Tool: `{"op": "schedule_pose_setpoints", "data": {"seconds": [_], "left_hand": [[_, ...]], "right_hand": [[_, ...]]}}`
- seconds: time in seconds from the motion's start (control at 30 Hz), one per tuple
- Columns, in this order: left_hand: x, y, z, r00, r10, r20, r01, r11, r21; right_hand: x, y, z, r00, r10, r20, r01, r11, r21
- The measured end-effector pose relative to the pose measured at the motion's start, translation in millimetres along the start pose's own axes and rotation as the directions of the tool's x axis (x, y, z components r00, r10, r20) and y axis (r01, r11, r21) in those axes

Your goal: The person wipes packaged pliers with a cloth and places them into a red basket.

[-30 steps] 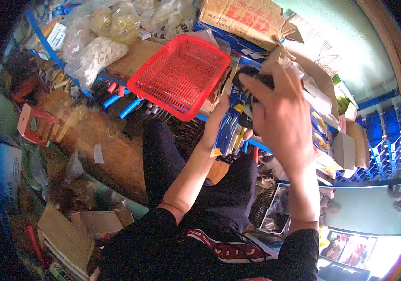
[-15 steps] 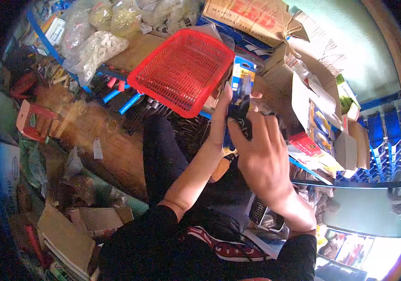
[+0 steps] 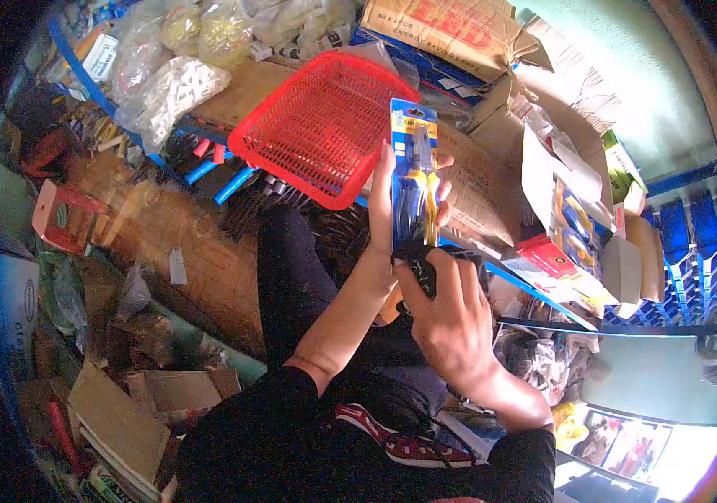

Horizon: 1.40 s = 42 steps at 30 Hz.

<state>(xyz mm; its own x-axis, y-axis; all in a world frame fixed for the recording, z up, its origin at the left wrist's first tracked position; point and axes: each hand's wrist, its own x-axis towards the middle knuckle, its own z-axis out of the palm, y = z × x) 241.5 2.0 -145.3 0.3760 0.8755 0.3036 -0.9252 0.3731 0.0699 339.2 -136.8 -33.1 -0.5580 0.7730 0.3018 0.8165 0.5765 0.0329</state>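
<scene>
My left hand (image 3: 382, 205) is closed round a pair of pliers (image 3: 418, 159) on a blue and yellow backing card, held upright. Its thumb lies along the left edge and its fingertips curl round the right edge. The pliers' handles are dark with yellow. At the lower end of the card, my right hand (image 3: 455, 327) grips a crumpled black cloth (image 3: 425, 261). That cloth covers the bottom of the pack. Just beyond my left hand sits a red plastic basket (image 3: 325, 126), with nothing visible inside.
To the right stands an open carton (image 3: 543, 180) with more carded tools (image 3: 572, 214). An LED lamp box (image 3: 438, 33) and plastic bags of small parts (image 3: 178, 92) lie at the back. Blue-handled tools (image 3: 232, 186) poke out below the basket. Open cardboard boxes (image 3: 115, 419) are at lower left.
My right hand with the black cloth has slid down the pack towards me, uncovering the pliers' handles. The card has shifted slightly left.
</scene>
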Motion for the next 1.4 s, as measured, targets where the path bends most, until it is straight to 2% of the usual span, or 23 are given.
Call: {"op": "schedule_pose_setpoints", "data": {"seconds": [0.03, 0.1, 0.13, 0.2, 0.23, 0.3, 0.33, 0.4, 0.43, 0.5, 0.53, 0.57, 0.63, 0.67, 0.7, 0.77, 0.83, 0.9, 0.97, 1.07, 1.23, 1.3, 1.4], "left_hand": [[0.9, -0.4, 3.6, 1.0, -0.003, -0.002, 0.003, 1.0, 0.0], [1.1, -3.4, 12.0, 0.991, 0.096, -0.088, -0.103, 0.991, -0.082], [2.4, -2.7, 6.4, 0.995, 0.097, -0.002, -0.097, 0.989, -0.107], [2.9, 1.6, 10.2, 0.998, 0.069, -0.007, -0.069, 0.991, -0.117], [1.6, 3.8, 11.7, 0.999, 0.04, -0.017, -0.042, 0.991, -0.13], [1.5, 6.9, 9.1, 1.0, 0.019, 0.019, -0.015, 0.984, -0.176], [-0.3, 7.0, 11.8, 0.999, 0.026, -0.033, -0.031, 0.988, -0.151], [-5.8, 5.2, 31.3, 0.99, 0.05, -0.135, -0.062, 0.994, -0.09], [-4.8, 3.7, 41.5, 0.99, 0.044, -0.133, -0.056, 0.995, -0.088], [-1.3, 0.3, 54.1, 0.974, 0.02, -0.225, -0.056, 0.986, -0.156], [-4.1, 1.4, 42.3, 0.995, -0.04, 0.093, 0.06, 0.971, -0.231], [-1.1, -2.3, 37.6, 0.994, -0.042, 0.098, 0.063, 0.971, -0.23], [5.6, -7.3, 46.1, 0.997, 0.038, 0.069, -0.034, 0.998, -0.057], [0.7, -10.7, 51.9, 0.999, 0.021, -0.028, -0.022, 0.999, -0.048], [0.8, -12.2, 50.0, 0.999, 0.019, -0.028, -0.02, 0.999, -0.047], [0.9, -16.6, 44.1, 0.997, 0.004, 0.078, 0.002, 0.997, -0.083], [-3.2, -15.4, 44.6, 0.997, -0.026, 0.069, 0.032, 0.996, -0.084], [-4.8, -15.4, 42.5, 0.998, -0.003, 0.066, 0.007, 0.998, -0.065], [-3.3, -12.2, 34.0, 0.999, 0.0, 0.05, 0.003, 0.998, -0.057], [0.7, -4.4, 21.7, 0.995, -0.048, 0.084, 0.068, 0.962, -0.266], [3.6, -0.4, 13.3, 0.985, 0.001, 0.174, 0.054, 0.949, -0.31], [3.6, 1.2, 15.8, 0.983, -0.013, 0.185, 0.081, 0.927, -0.366], [1.9, 1.6, 23.0, 0.983, -0.012, 0.185, 0.078, 0.934, -0.349]], "right_hand": [[-3.6, -0.3, 0.8, 1.0, 0.003, 0.001, -0.003, 1.0, 0.001], [-13.8, -1.4, 1.9, 0.997, -0.005, 0.081, 0.002, 1.0, 0.028], [-18.2, -1.6, 2.8, 0.997, -0.003, 0.079, 0.001, 1.0, 0.027], [-24.4, -1.1, 4.6, 0.989, -0.02, 0.149, -0.009, 0.982, 0.191], [-25.5, 0.7, 2.4, 0.989, -0.02, 0.146, -0.009, 0.981, 0.193], [-25.8, 6.6, -10.3, 0.996, 0.011, 0.088, -0.038, 0.952, 0.303], [-21.7, 8.4, -22.4, 0.997, 0.049, 0.062, -0.068, 0.936, 0.346], [-19.1, 16.8, -36.4, 0.991, 0.127, -0.029, -0.111, 0.939, 0.325], [-16.5, 21.5, -42.1, 0.982, 0.177, -0.06, -0.15, 0.94, 0.307], [-11.9, 27.7, -46.7, 0.946, 0.28, -0.162, -0.23, 0.934, 0.274], [-10.8, 30.7, -46.2, 0.932, 0.307, -0.194, -0.251, 0.93, 0.267], [-9.6, 33.4, -45.0, 0.916, 0.331, -0.226, -0.27, 0.927, 0.262], [-5.9, 37.1, -40.0, 0.905, 0.34, -0.255, -0.277, 0.927, 0.253], [-3.7, 38.1, -37.4, 0.894, 0.348, -0.281, -0.284, 0.927, 0.244], [-0.8, 37.4, -35.1, 0.893, 0.35, -0.282, -0.286, 0.926, 0.245], [4.0, 33.0, -30.4, 0.917, 0.295, -0.267, -0.227, 0.939, 0.258], [5.0, 31.4, -22.0, 0.948, 0.228, -0.224, -0.175, 0.956, 0.234], [3.2, 17.9, -17.2, 0.948, 0.282, -0.145, -0.241, 0.938, 0.248], [-2.3, 13.1, -6.1, 0.953, 0.273, -0.131, -0.235, 0.94, 0.247], [-10.9, 9.1, 3.7, 0.974, 0.193, -0.118, -0.164, 0.962, 0.217], [-21.4, 1.6, 0.2, 0.976, 0.216, -0.029, -0.204, 0.952, 0.228], [-22.9, 2.6, -5.1, 0.978, 0.206, 0.04, -0.209, 0.926, 0.315], [-23.8, 9.7, -17.0, 0.981, 0.152, 0.119, -0.186, 0.91, 0.371]]}}
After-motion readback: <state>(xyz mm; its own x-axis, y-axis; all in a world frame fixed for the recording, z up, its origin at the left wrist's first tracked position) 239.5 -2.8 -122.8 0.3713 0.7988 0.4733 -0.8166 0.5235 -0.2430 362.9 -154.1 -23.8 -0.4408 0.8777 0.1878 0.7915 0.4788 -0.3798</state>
